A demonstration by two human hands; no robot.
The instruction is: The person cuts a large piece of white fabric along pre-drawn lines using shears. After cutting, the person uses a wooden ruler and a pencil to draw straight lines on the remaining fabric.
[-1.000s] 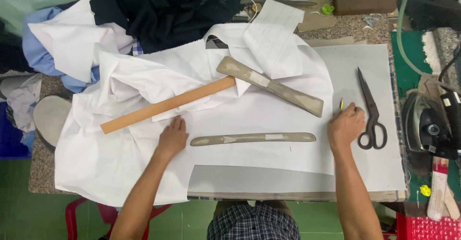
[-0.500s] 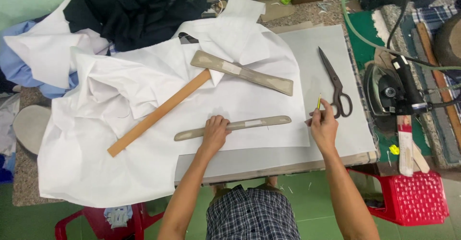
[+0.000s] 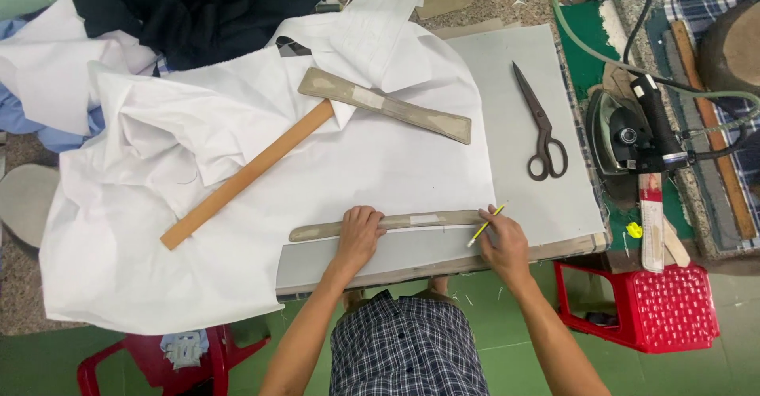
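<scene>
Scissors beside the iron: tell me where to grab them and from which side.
Take the scissors by the two finger loops at the near end, coming from the person's side. The closed blades point away toward the far edge of the grey board, and the loops lie flat and unobstructed, nearest the right hand.
</scene>
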